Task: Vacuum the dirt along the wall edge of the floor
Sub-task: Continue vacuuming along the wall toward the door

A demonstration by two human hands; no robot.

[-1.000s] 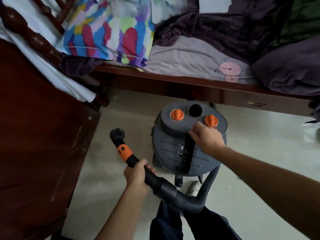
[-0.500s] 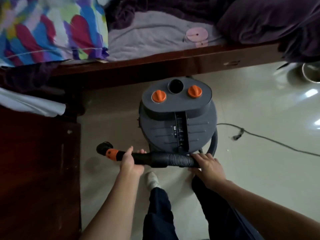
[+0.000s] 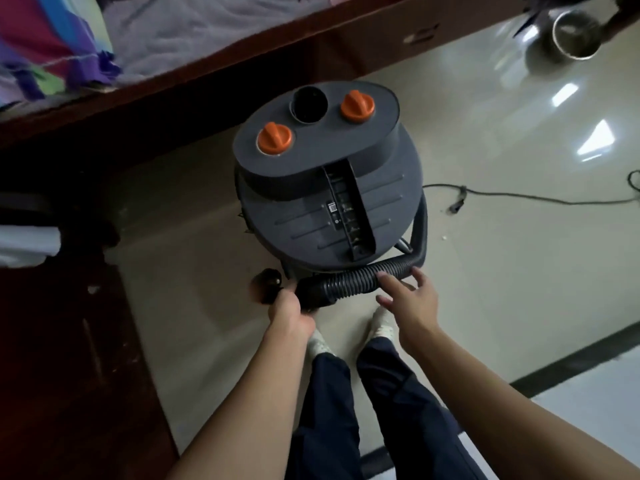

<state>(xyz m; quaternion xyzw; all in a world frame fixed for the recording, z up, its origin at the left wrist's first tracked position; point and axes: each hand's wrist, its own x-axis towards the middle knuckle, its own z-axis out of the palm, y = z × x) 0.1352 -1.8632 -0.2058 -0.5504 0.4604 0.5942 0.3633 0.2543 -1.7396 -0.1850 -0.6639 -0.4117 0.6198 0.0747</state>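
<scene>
**A:** What has just changed at the hands?

**B:** A second ago the right hand was up on the lid of the canister vacuum. It then dropped to grip the vacuum hose and has now loosened. Its fingers are spread and nearly straight, and the fingertips only touch the ribbed hose. The left hand keeps its fingers curled round the hose's rigid end. The black nozzle pokes out just to that hand's left.

**A:** What does that mean for the job?

**B:** Set-up looks finished and the hose is being readied, but suction along an edge has not begun. The canister stands just beyond both hands, with the bed frame farther beyond it. A power cord trails away beyond the right hand. No wall edge can be made out.
</scene>
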